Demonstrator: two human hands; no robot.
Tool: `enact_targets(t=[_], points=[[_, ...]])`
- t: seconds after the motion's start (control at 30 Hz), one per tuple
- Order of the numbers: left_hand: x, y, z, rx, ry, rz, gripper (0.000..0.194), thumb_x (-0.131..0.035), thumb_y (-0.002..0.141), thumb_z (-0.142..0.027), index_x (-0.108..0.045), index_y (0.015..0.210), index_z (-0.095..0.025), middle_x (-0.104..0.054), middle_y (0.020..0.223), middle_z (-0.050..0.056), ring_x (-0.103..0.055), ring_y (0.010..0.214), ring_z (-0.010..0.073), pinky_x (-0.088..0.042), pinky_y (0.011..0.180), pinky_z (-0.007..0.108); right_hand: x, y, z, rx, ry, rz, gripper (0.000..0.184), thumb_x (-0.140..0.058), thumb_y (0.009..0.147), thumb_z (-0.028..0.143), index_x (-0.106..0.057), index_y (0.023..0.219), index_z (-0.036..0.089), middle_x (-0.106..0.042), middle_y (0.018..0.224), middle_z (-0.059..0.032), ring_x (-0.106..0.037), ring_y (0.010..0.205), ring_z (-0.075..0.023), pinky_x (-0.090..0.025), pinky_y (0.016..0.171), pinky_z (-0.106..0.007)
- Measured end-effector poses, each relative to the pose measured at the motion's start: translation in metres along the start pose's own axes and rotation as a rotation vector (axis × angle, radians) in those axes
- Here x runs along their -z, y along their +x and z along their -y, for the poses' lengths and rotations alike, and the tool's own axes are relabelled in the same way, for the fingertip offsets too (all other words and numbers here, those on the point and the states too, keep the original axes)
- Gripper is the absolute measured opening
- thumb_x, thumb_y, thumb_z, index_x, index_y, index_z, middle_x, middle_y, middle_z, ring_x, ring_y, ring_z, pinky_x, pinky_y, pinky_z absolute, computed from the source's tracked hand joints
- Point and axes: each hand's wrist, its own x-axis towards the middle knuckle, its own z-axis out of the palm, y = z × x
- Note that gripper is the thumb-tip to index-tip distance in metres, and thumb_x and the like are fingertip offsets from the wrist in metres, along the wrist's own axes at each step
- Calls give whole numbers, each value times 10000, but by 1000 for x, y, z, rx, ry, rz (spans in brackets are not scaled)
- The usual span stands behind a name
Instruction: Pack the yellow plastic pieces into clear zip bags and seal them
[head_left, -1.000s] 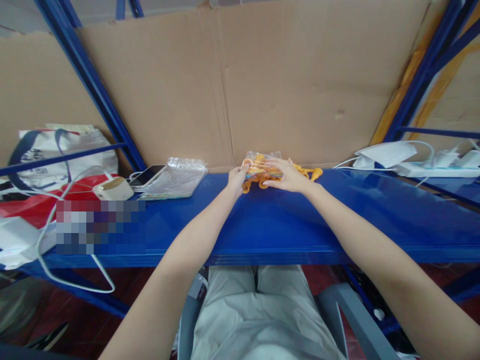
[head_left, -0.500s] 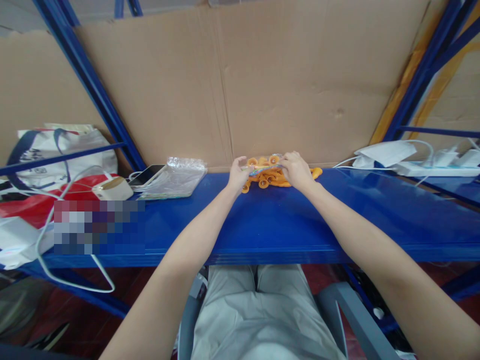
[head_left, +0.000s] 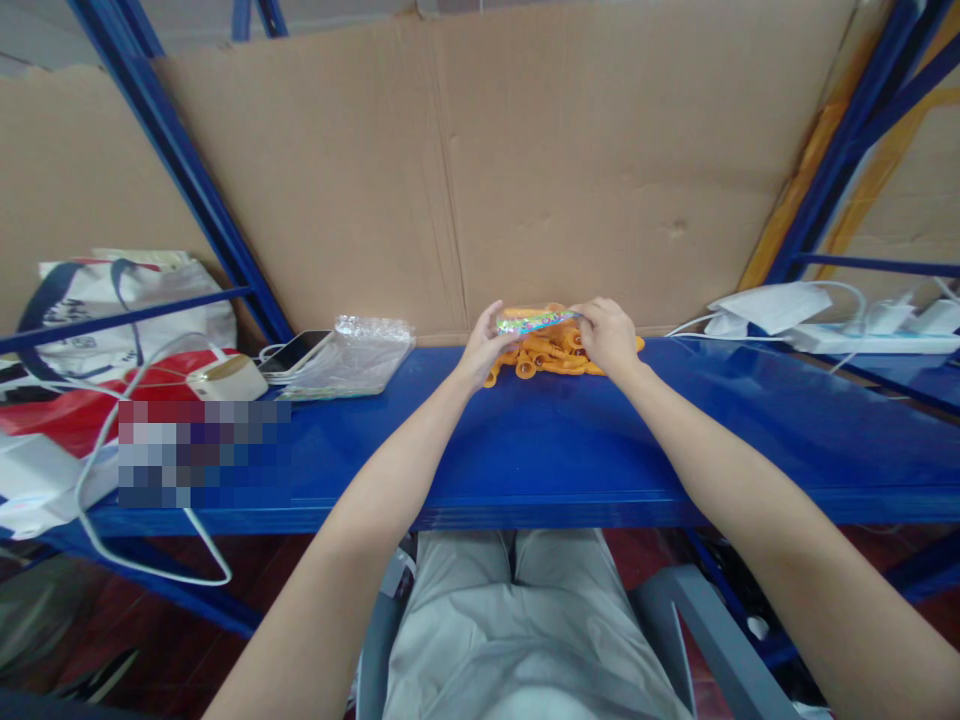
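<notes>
Between my two hands a small clear plastic packet with a colourful printed strip is held up, tilted, above the blue shelf. My left hand grips its left end, thumb and fingers closed round the edge. At the upper right corner, my right hand pinches the packet. Directly beneath and behind it lies a heap of orange plastic pieces with round, cup-like ends. The packet and my right hand cover part of this heap. Whether anything is inside the packet I cannot make out.
A stack of clear plastic bags and a phone lie to the left, near a white power bank and cables. A cardboard panel stands behind the blue shelf. A power strip sits at the right.
The packet has turned so more of its colourful print shows. My right hand has shifted slightly right and my left hand has risen a little. More of the orange heap shows beneath.
</notes>
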Motion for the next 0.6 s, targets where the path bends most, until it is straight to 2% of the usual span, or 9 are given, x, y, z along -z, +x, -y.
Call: enact_targets(t=[0.1,0.17,0.3,0.4,0.5,0.6], points=[[-1,-7,0,102,-10,128,864,-764,714,-110,-383,1467,-297,-708,1180,101,-737,908,218,-583,872,415,-3,-1,-2,-6,48,-14,290,-449,880,165,-727,955,195,-718,916,-106,-625,899,-264,-495,817,-407],[-1,-9,-1,133,6,152,834,-779,729,-141,-400,1460,-270,-747,1076,105,-741,830,198,-593,841,393,-4,-1,-2,-4,83,-22,275,-452,902,196,-724,947,200,-729,928,-107,-636,905,-263,-497,831,-413],[-3,-8,-7,119,32,24,436,-717,831,-245,-602,1239,-144,-767,818,85,-728,691,171,-607,772,342,-4,1,-2,39,143,-30,266,-464,936,261,-726,931,218,-729,921,-100,-637,902,-256,-499,828,-417],[-5,-5,-12,111,40,-87,172,-657,874,-211,-660,1009,-105,-723,648,47,-702,598,147,-605,707,304,-3,2,-4,91,158,-21,260,-519,934,355,-732,867,221,-709,885,-92,-626,881,-249,-497,824,-421],[-6,-3,-15,114,44,-175,71,-638,881,-183,-647,879,-113,-682,573,18,-665,525,122,-590,661,272,-2,3,-11,149,158,-2,278,-578,904,449,-739,867,225,-691,909,-87,-615,897,-246,-496,836,-425],[-5,-1,-16,128,50,-244,126,-615,888,-161,-616,767,-123,-653,542,6,-627,475,101,-567,626,242,-2,2,-20,194,156,33,303,-606,879,494,-735,883,219,-680,928,-92,-609,910,-248,-502,832,-416]])
